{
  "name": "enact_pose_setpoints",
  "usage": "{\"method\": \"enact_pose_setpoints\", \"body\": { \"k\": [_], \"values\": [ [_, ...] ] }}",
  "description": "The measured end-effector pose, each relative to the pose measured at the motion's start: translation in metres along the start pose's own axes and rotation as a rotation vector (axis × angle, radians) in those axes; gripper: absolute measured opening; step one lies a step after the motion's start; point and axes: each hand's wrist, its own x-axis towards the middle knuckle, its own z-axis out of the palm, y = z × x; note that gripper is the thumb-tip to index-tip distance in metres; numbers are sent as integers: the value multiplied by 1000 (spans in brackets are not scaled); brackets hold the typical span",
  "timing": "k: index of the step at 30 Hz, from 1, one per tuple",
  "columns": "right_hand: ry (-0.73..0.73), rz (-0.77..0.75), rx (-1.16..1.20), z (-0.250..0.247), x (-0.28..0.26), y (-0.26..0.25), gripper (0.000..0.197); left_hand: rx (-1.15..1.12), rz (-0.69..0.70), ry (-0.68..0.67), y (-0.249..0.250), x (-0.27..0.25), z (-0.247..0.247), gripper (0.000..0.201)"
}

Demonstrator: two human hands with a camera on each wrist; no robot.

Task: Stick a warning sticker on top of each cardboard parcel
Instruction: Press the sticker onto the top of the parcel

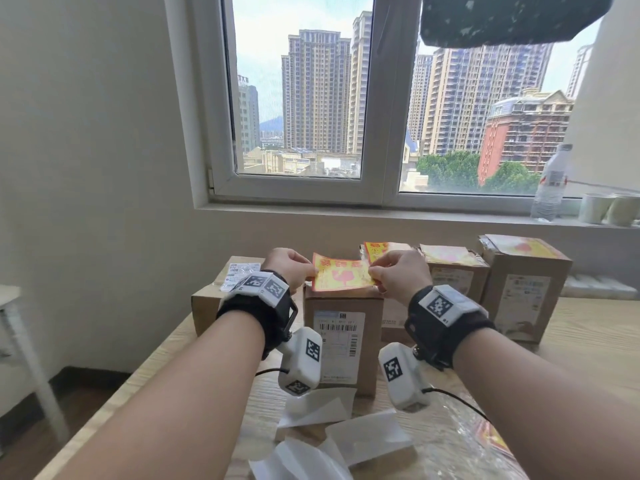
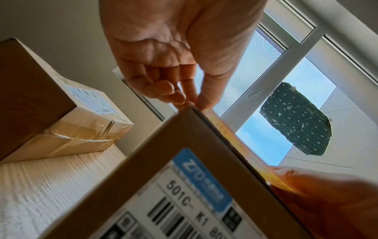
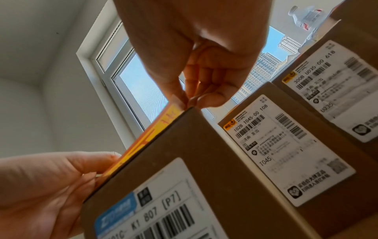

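From the head camera, two bare forearms reach forward over a pale wooden table (image 1: 571, 341) toward a row of cardboard parcels below a window (image 1: 301, 98). The left hand (image 1: 289, 268) pinches the left edge of a yellow and red warning sticker (image 1: 341, 277), and the right hand (image 1: 398, 275) pinches its right edge, so the sticker is stretched between them just above the top of the nearest upright parcel (image 1: 343, 341), which carries a barcode label on its front. To the right stand two more parcels, a middle parcel (image 1: 457, 277) and a far-right parcel (image 1: 524, 289), each with a yellow sticker on top; a low flat parcel (image 1: 211, 303) lies to the left. White backing papers (image 1: 367, 436) lie near on the table, and a water bottle (image 1: 552, 183) stands on the far sill. From the left wrist camera, the left hand (image 2: 175, 64) has thumb and fingertips closed on the sticker (image 2: 245, 152) at the top corner of the parcel (image 2: 143, 186), with the sticker running along the parcel's top edge to the right hand (image 2: 327, 202). From the right wrist camera, the right hand (image 3: 204, 67) pinches the sticker (image 3: 151, 137) at the parcel's (image 3: 194, 161) top corner, and the left hand (image 3: 51, 182) holds its other end
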Motion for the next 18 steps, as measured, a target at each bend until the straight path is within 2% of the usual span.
{"method": "enact_pose_setpoints", "body": {
  "k": [10,18],
  "values": [
    [-4,-136,-118,-1,-2,9,17,-81,-22,-7,-7,4,2,9],
    [0,-218,-290,1,-7,3,3,-51,7,23,-11,6,2,7]
  ]
}}
